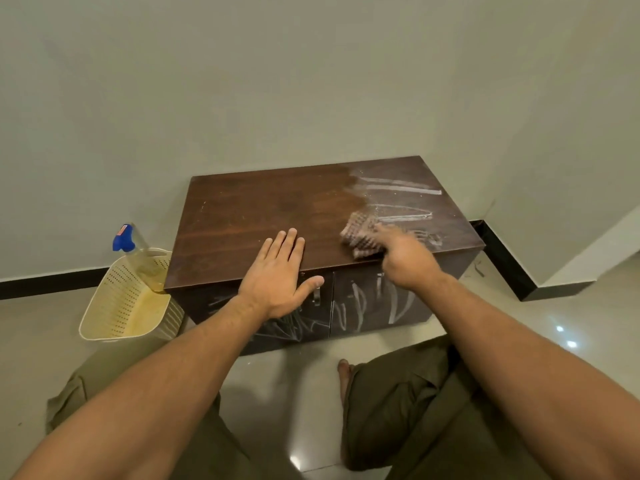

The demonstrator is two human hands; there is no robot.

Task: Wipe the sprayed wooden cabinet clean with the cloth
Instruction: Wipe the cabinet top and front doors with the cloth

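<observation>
A low dark wooden cabinet (242,216) stands against the wall. Its top looks damp and darker on the left and middle, with white chalk-like streaks (398,188) on the right part. My right hand (407,258) grips a brown checked cloth (360,237) pressed on the top near the front edge, right of centre; hand and cloth are blurred by motion. My left hand (280,275) lies flat and open on the front edge of the top, fingers spread. White scribbles mark both cabinet doors (360,306).
A cream perforated plastic basket (121,306) leans against the cabinet's left side, holding a spray bottle with a blue trigger (133,251). Glossy tiled floor (284,393) lies in front, with my knees on it. A wall corner with black skirting (502,258) juts out at right.
</observation>
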